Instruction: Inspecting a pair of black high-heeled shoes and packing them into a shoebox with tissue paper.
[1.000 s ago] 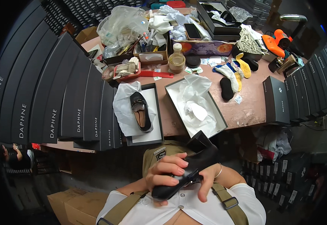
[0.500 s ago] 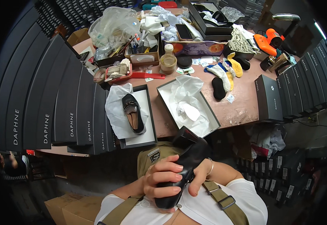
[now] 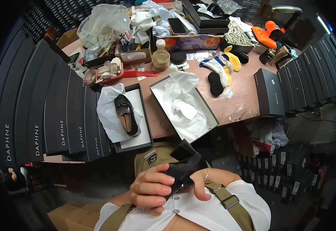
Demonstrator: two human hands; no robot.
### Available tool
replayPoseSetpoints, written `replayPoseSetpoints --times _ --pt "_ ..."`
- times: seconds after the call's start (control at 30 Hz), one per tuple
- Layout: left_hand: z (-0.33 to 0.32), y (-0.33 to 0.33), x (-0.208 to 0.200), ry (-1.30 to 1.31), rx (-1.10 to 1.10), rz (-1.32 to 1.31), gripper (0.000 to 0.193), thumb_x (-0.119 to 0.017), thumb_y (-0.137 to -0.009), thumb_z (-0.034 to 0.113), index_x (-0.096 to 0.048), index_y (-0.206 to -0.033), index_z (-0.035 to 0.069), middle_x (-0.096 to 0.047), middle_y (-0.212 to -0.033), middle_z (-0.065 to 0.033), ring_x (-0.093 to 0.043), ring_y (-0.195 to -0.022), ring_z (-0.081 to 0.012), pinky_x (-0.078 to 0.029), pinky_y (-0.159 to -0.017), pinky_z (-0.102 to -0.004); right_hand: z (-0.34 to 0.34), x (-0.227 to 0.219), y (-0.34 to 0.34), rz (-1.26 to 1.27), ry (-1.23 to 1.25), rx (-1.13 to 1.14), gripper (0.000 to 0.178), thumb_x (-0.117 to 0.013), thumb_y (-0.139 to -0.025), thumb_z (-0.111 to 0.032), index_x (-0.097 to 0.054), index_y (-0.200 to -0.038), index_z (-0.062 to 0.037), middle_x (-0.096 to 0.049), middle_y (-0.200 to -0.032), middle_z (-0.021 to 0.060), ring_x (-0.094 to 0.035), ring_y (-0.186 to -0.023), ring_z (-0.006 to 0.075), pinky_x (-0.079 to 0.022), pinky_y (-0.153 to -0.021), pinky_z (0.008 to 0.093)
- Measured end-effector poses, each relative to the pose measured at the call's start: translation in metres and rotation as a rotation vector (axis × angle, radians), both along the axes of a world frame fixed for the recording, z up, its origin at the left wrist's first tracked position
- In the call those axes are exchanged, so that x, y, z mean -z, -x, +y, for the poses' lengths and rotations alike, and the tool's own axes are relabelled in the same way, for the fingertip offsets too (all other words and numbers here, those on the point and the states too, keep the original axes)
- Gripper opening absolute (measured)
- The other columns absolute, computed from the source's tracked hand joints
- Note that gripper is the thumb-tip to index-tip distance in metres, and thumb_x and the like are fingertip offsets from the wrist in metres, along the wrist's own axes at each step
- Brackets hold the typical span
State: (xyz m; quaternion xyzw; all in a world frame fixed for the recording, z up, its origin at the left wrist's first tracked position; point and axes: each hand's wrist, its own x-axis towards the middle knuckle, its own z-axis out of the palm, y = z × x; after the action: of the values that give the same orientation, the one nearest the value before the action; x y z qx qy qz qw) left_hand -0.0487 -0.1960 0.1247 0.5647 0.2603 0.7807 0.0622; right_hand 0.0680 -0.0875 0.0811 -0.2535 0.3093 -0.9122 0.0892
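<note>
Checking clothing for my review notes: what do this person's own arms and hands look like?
The left hand and right hand are ungloved. The right wears a thin, light bracelet at the wrist. The sleeves are white and short.

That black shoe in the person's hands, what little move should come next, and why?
I'd say maybe slide the left hand back a bit while the right hand steadies the black shoe. The left hand seems to cover the shoe's front end, so that part can't be seen, and the right hand is already against its other side.
</note>
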Motion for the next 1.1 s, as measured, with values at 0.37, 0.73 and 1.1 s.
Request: replayPoseSetpoints --times 0.37,0.73,1.1 --pt "0.001 0.029 0.001 0.314 -0.126 0.201 0.025 -0.063 -0.084 0.02 -0.055 -0.097 0.0 -0.06 -0.098 -0.0186 -0.065 -0.086 -0.0351 -0.053 -0.083 -0.0558 -0.008 0.024 -0.005 -0.528 -0.105 0.182 0.059 -0.045 -0.096 -0.056 -0.054 -0.121 -0.0032 -0.059 -0.11 0.0039 -0.051 -0.1 0.0127 -0.043 -0.088 0.0288" --pt "0.045 0.137 0.059 0.945 0.429 -0.8 0.029 -0.046 -0.096 0.025 -0.053 -0.107 -0.001 -0.061 -0.098 -0.0145 -0.065 -0.087 -0.0251 -0.057 -0.078 -0.0417 0.092 -0.02 -0.005 -0.296 -1.717 1.226 0.052 -0.076 -0.074 -0.009 -0.058 -0.123 -0.0108 -0.058 -0.116 0.0156 -0.062 -0.092 0.0297 -0.051 -0.081 0.0365" --pt "0.018 0.041 0.115 0.85 0.718 -1.484 0.06 -0.037 -0.096 0.044 -0.041 -0.137 -0.001 -0.052 -0.13 -0.024 -0.054 -0.118 -0.0409 -0.043 -0.098 -0.0581 0.062 -0.041 -0.034 0.033 -1.556 1.244 0.015 -0.074 -0.073 -0.004 -0.068 -0.087 -0.0041 -0.059 -0.071 0.005 -0.057 -0.059 0.0211 -0.048 -0.055 0.0318"
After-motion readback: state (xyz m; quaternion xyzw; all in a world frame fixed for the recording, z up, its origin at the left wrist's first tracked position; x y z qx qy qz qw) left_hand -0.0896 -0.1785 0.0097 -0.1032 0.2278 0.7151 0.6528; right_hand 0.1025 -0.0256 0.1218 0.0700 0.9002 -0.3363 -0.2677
